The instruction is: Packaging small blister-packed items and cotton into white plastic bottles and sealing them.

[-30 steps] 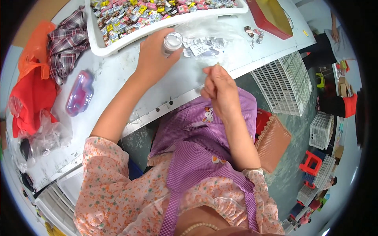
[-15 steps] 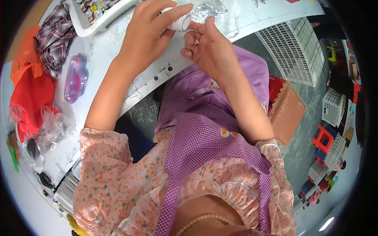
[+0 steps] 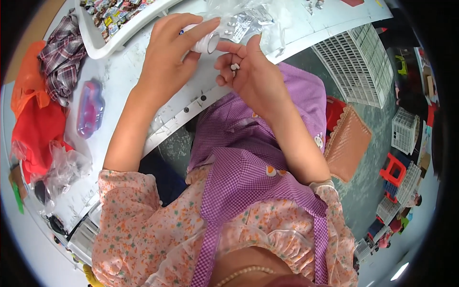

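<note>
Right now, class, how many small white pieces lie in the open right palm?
2, as far as can be seen: both white pieces lie together in the cupped right hand, just below the mouth of the small white bottle tilted by the left hand. Fingers may hide more.

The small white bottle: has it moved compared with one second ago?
Yes. The small white bottle in the left hand left the white tray for the table edge.

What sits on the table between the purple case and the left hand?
Head view: only bare white table lies between the purple case and the left hand. The checked cloth lies up and aside.
</note>
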